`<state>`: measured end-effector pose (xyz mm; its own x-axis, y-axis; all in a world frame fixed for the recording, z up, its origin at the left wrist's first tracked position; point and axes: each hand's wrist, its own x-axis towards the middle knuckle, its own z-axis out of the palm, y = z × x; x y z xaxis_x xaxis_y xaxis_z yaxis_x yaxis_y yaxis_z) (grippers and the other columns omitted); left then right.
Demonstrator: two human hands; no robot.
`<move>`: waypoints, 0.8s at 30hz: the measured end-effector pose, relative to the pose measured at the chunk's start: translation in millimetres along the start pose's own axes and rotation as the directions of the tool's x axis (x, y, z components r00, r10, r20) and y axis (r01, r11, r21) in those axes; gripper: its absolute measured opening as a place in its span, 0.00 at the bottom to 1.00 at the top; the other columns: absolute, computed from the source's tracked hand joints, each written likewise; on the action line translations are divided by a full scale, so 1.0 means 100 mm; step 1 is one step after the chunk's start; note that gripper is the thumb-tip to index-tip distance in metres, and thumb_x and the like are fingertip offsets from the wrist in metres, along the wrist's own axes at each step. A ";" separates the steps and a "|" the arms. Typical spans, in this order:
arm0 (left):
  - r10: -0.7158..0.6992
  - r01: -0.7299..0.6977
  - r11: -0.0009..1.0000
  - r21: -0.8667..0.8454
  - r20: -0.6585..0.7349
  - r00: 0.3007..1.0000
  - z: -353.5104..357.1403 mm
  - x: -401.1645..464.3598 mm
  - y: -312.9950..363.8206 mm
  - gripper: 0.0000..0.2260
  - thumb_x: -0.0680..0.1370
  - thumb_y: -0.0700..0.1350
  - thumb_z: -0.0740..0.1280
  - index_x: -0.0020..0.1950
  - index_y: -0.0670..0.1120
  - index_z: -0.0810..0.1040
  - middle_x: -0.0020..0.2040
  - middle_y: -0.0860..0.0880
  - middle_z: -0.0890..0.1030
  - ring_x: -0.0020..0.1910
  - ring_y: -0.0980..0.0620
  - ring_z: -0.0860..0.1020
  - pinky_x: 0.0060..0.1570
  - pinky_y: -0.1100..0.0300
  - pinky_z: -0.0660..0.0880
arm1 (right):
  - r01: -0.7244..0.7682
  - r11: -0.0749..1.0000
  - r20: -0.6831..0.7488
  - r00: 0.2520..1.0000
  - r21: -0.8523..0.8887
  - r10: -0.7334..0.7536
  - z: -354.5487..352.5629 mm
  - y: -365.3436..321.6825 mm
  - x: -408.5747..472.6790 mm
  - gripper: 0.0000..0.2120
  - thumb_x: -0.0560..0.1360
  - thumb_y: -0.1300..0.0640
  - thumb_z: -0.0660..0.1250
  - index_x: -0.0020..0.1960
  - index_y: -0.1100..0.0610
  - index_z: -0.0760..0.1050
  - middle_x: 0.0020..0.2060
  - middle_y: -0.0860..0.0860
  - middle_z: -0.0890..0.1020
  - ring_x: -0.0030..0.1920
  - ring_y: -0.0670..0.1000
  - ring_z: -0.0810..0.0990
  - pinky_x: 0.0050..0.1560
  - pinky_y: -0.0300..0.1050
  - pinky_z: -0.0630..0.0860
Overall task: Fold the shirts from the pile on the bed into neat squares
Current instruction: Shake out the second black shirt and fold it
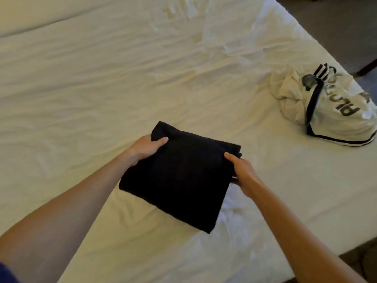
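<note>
Head view: at lower centre of the frame, a black shirt (pixel 179 176), already folded into a rough square, lies on the white bed (pixel 81 88), with the left hand (pixel 149 148) gripping its far-left edge and the right hand (pixel 242 170) gripping its right edge. At right of the frame, well apart, one crumpled white shirt (pixel 326 107) waits unfolded. The black shirt's fold looks nearly finished; the next move probably calls for squaring its edges, setting it aside, then reaching right.

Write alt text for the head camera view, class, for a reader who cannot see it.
Two bare hands hold a folded black shirt over a white bed, the left hand gripping its far left corner and the right hand its right edge. A crumpled white shirt with dark stripes and lettering lies near the bed's right edge.
</note>
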<state>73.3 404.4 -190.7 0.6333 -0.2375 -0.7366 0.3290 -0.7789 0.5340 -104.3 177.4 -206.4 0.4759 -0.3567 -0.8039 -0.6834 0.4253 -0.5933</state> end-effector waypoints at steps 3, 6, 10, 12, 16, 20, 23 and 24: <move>-0.080 0.022 0.949 -0.313 -0.172 0.982 0.22 -0.40 -0.42 0.18 0.78 0.63 0.64 0.57 0.52 0.80 0.52 0.52 0.83 0.52 0.47 0.81 0.58 0.48 0.77 | 0.133 0.964 0.044 0.991 -0.232 -0.127 0.10 -0.34 0.18 0.20 0.82 0.46 0.61 0.65 0.59 0.76 0.56 0.53 0.82 0.55 0.53 0.81 0.58 0.52 0.79; -0.167 0.012 0.907 -0.421 -0.333 0.928 0.54 -0.57 -0.75 0.21 0.79 0.66 0.61 0.58 0.51 0.77 0.52 0.51 0.81 0.54 0.46 0.80 0.57 0.48 0.77 | 0.200 0.838 -0.034 0.967 -0.507 -0.251 0.35 -0.23 0.19 0.24 0.83 0.45 0.58 0.72 0.58 0.67 0.68 0.56 0.74 0.65 0.56 0.75 0.66 0.54 0.72; -0.197 -0.019 0.939 -0.343 -0.583 0.788 0.77 -0.67 -0.87 0.24 0.82 0.62 0.56 0.68 0.44 0.71 0.62 0.46 0.76 0.62 0.42 0.75 0.58 0.50 0.73 | 0.359 0.415 0.019 0.775 -0.836 -0.631 0.65 0.25 -0.22 0.31 0.83 0.45 0.55 0.81 0.55 0.49 0.80 0.54 0.51 0.79 0.58 0.49 0.76 0.60 0.49; 0.000 -0.103 0.992 -0.079 -0.794 0.608 0.89 -0.81 -0.76 0.26 0.83 0.57 0.54 0.76 0.43 0.64 0.73 0.42 0.68 0.72 0.42 0.68 0.68 0.47 0.66 | 0.575 0.167 0.290 0.617 -0.801 -0.732 0.78 0.48 -0.39 0.29 0.83 0.46 0.51 0.81 0.52 0.49 0.81 0.49 0.47 0.80 0.51 0.42 0.77 0.59 0.38; 0.460 -0.241 0.857 0.455 -0.465 0.757 1.32 -0.86 -0.81 0.25 0.84 0.58 0.45 0.82 0.56 0.48 0.82 0.51 0.43 0.80 0.52 0.41 0.77 0.44 0.40 | 0.547 -0.129 0.506 0.625 -0.827 -0.594 0.59 0.84 -0.07 0.27 0.84 0.43 0.42 0.81 0.47 0.44 0.81 0.46 0.43 0.80 0.49 0.40 0.76 0.68 0.47; 0.452 -0.254 0.773 0.581 -0.224 0.863 1.24 -0.47 -1.20 0.25 0.83 0.63 0.41 0.78 0.64 0.36 0.79 0.56 0.31 0.77 0.55 0.30 0.76 0.39 0.37 | 0.375 -0.022 0.317 0.751 -0.927 -0.579 0.41 0.93 0.24 0.31 0.82 0.37 0.39 0.80 0.45 0.35 0.79 0.46 0.35 0.79 0.49 0.33 0.75 0.68 0.37; 0.344 -0.168 0.840 0.517 -0.266 0.900 1.22 -0.46 -1.17 0.26 0.82 0.65 0.42 0.76 0.66 0.33 0.76 0.55 0.25 0.76 0.55 0.27 0.74 0.41 0.31 | 0.313 0.162 0.165 0.796 -0.936 -0.583 0.45 0.94 0.20 0.35 0.80 0.32 0.40 0.79 0.46 0.31 0.78 0.51 0.32 0.78 0.54 0.32 0.75 0.63 0.35; 0.277 -0.114 0.883 0.456 -0.309 0.910 1.24 -0.50 -1.17 0.27 0.81 0.66 0.42 0.76 0.66 0.32 0.76 0.54 0.24 0.76 0.53 0.27 0.74 0.42 0.32 | 0.302 0.257 0.109 0.815 -0.918 -0.569 0.45 0.93 0.15 0.37 0.79 0.30 0.41 0.79 0.47 0.31 0.79 0.53 0.34 0.79 0.56 0.36 0.77 0.61 0.39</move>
<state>-83.2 435.1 -267.7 0.8836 -0.2525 -0.3943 -0.1012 -0.9252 0.3657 -135.9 248.8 -275.8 0.8370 -0.4426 -0.3218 -0.5402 -0.7622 -0.3568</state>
